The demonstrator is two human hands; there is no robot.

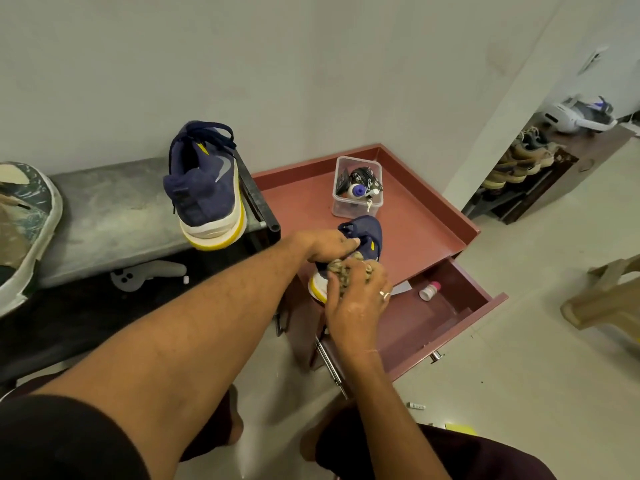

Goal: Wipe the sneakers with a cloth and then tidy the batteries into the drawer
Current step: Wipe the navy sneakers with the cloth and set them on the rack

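Note:
A navy sneaker with a white and yellow sole [367,237] stands on the red-brown cabinet top [415,223]. My left hand [327,244] grips its upper from the left. My right hand [356,299] holds a crumpled patterned cloth [341,270] and presses it against the sneaker's heel and sole. The second navy sneaker [204,188] rests on the grey bench [114,216], heel toward me. Below the cabinet top the drawer [460,306] stands open, with a small white bottle with a pink cap [429,291] inside. No batteries can be made out.
A clear plastic box [358,187] of small items stands at the back of the cabinet top. A white controller [145,273] lies under the bench. At the right are a beige plastic chair [606,299] and a shoe rack [519,168]. Another shoe [24,230] sits at the far left.

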